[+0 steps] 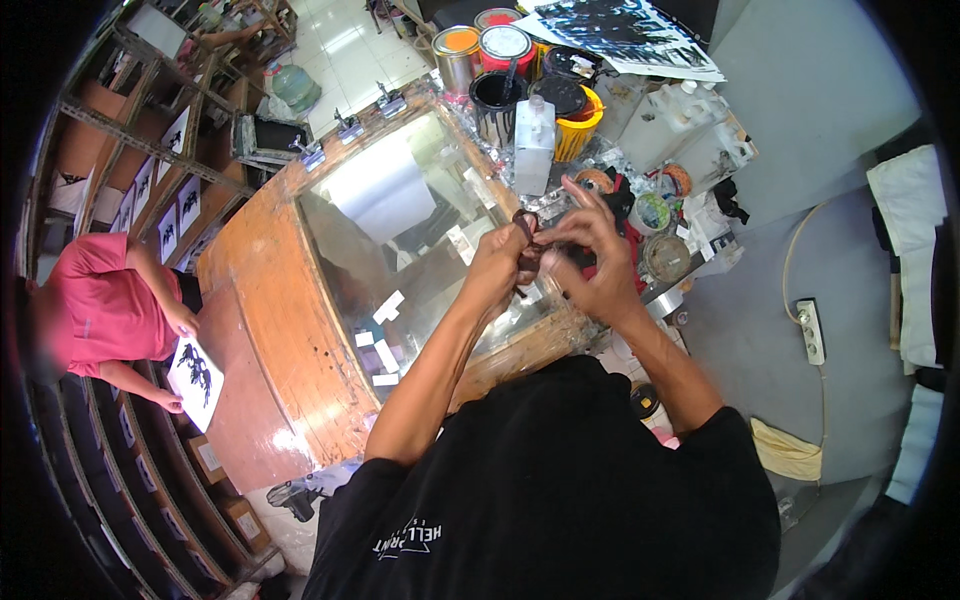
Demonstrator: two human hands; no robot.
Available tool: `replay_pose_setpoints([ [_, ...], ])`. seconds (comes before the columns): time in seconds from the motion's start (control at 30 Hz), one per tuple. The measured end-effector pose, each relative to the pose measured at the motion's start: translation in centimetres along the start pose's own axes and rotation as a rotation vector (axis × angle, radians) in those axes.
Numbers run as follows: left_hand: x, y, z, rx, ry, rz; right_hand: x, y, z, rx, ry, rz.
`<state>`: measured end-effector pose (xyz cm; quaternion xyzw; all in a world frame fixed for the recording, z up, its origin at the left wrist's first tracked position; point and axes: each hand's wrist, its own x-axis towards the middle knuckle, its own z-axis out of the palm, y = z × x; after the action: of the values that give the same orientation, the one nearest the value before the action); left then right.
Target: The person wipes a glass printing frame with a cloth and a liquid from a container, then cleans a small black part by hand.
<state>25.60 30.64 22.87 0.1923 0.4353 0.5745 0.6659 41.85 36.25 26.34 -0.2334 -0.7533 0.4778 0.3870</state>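
Note:
Both hands meet above the near right part of the glass-topped table. My left hand is closed round a small dark brown thing, which shows above and below the fingers. Its kind is hard to make out. Close on the right, my right hand is slightly blurred. Its fingers are spread, one pointing upward, and the thumb stands apart. Some of its fingertips reach to the dark thing beside my left hand; whether they touch it is unclear. White tape pieces stick to the glass below.
Paint cans, a translucent bottle and a yellow bucket crowd the far right corner. Jars stand right of my hands. Across the table at left, a person in pink holds a printed sheet beside shelves.

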Motion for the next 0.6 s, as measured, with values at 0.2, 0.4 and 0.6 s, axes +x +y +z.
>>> replay_pose_setpoints([
  [0.2,-2.3,1.6,2.1,-0.453,-0.159,-0.137,-0.6,1.4,0.8,0.609,0.267,0.299],
  [0.4,-1.0,-0.4,2.3,0.675,0.023,0.427,-1.2,0.9,1.1,0.059,0.153,0.070],
  [0.6,0.3,-1.3,3.1,1.088,0.174,0.877,-1.1,0.3,1.9,0.501,0.232,0.239],
])
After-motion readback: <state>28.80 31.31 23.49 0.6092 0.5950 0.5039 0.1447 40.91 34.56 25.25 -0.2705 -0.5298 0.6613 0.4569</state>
